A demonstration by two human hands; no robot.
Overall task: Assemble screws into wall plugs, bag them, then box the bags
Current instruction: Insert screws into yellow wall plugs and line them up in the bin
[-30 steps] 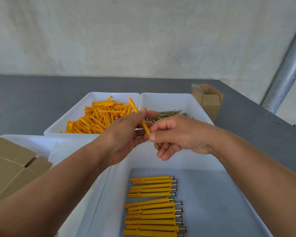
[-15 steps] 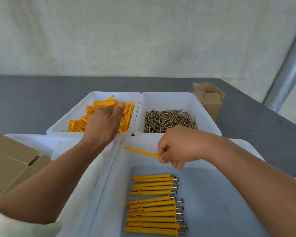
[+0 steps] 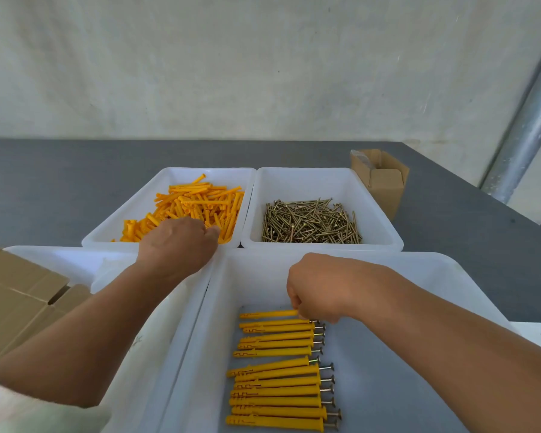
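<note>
Lowered since before, right hand point(image 3: 319, 289) pinches the assembled plug point(image 3: 269, 314) by its screw end, heading the tray point(image 3: 250, 276) row; left hand point(image 3: 177, 242) among loose plugs point(image 3: 200, 198), grasp unseen. Light, stiff: probably best pinched endwise.

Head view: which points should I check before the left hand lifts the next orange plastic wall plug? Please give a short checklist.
1. Left hand over the loose orange plastic wall plugs: ok.
2. Left hand grips one plug: cannot tell, fingers hidden.
3. Right hand free of the topmost assembled plug: not ok, it pinches the end.
4. Brass-coloured metal screws in stock: ok.
5. Space in the white plastic tray: ok.
</note>
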